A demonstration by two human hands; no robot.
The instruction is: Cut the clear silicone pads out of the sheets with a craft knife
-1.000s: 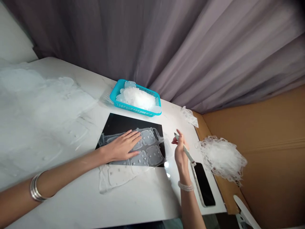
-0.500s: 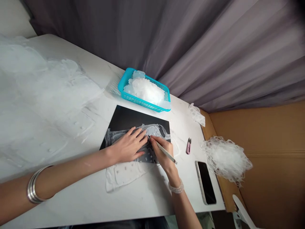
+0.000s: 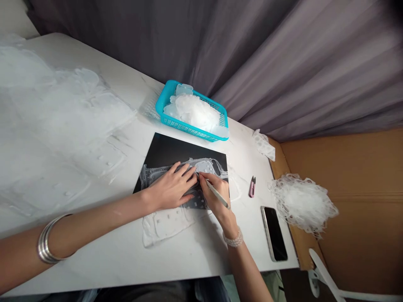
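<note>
- A grey curtain [image 3: 132, 50] hangs behind a white table [image 3: 103, 268]; brown cardboard [image 3: 352, 176] stands on the right.
- The sheet [image 3: 166, 222] lies under and around the left fingertips, mostly on a black mat [image 3: 185, 147], its near-left corner past the mat's near edge on the table.
- Its longer run seems to go left to right, though the hands hide much of it.
- The left hand [image 3: 174, 186] rests flat on it, fingers slightly spread, thumb apart.
- The right hand [image 3: 220, 212] pinches a slim white tool [image 3: 215, 191], its tip pointing away and left, just beside the left fingertips; whether it touches the sheet, I cannot tell.
- Both hands are at the sheet, the left covering more.
- The sheet is clear, thin and crinkled, with rounded panels, small raised-looking marks and an oval opening toward its right end.
</note>
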